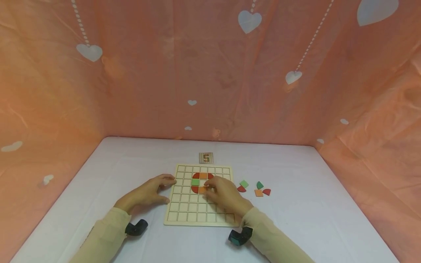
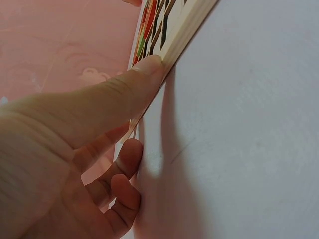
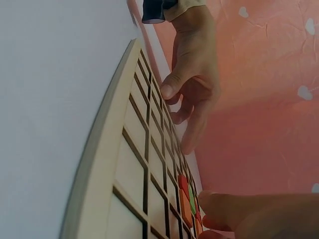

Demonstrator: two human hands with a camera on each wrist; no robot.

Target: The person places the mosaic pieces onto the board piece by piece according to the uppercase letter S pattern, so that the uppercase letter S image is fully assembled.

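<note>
A wooden grid board (image 1: 184, 217) lies on the white table. Several flat tiles sit in its squares: red rounded ones, a green square (image 1: 195, 182) and orange squares. My right hand (image 1: 227, 193) reaches over the board, its thumb and fingertips pinching an orange square tile (image 1: 202, 190) at its slot; the fingers partly cover that spot. My left hand (image 1: 148, 191) rests at the board's left edge, thumb and forefinger touching the rim. In the left wrist view the thumb (image 2: 144, 69) lies against the board's side, with the other fingers loosely bent below.
Right of the board lie loose tiles: a light green square (image 1: 244, 183), red rounded pieces (image 1: 266, 191), a dark green one (image 1: 260, 185) and an orange square (image 1: 258, 193). A small pattern card (image 1: 206, 157) lies behind the board. Pink cloth (image 1: 210, 73) encloses the table.
</note>
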